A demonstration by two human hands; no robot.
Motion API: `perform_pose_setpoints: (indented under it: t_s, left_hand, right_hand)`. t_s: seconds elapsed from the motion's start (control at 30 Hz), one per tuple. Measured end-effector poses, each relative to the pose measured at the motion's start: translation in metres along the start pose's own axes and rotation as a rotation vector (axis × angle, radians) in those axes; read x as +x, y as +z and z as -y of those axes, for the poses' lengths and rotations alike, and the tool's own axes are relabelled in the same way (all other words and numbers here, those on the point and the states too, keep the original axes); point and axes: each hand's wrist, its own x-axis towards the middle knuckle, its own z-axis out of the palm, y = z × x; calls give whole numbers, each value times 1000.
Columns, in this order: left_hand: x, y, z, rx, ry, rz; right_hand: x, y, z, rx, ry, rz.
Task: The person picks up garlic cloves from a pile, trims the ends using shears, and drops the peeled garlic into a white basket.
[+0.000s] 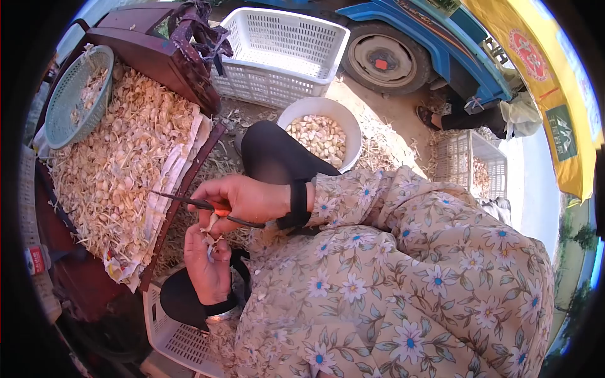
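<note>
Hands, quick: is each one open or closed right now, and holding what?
Left hand: closed on garlic, seemingly one small piece, partly hidden.
Right hand: closed on a black and orange tool.

The shirt (409, 277) is beige with a white-and-blue flower print and grey-green leafy sprays; the wristbands (299, 198) are black. The tool (249, 223) is dark and orange, the garlic (132, 170) cream and tan, the basket (66, 104) pale teal, the crate (265, 82) white, the truck (463, 63) blue, the canopy (529, 82) yellow with red and green markings.
</note>
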Motion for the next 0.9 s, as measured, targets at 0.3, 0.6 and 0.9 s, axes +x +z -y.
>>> perform_pose_setpoints:
  t_s: [0.3, 0.6, 0.9]
  left_hand:
    - [7, -28, 33, -195, -80, 37]
    - [7, 9, 30, 371, 131, -96]
    - [20, -69, 12, 927, 179, -253]
  right_hand:
    - [-23, 12, -21, -376, -184, -266]
    - [-52, -18, 4, -642, -317, -497]
    - [-132, -149, -11, -1062, 52, -895]
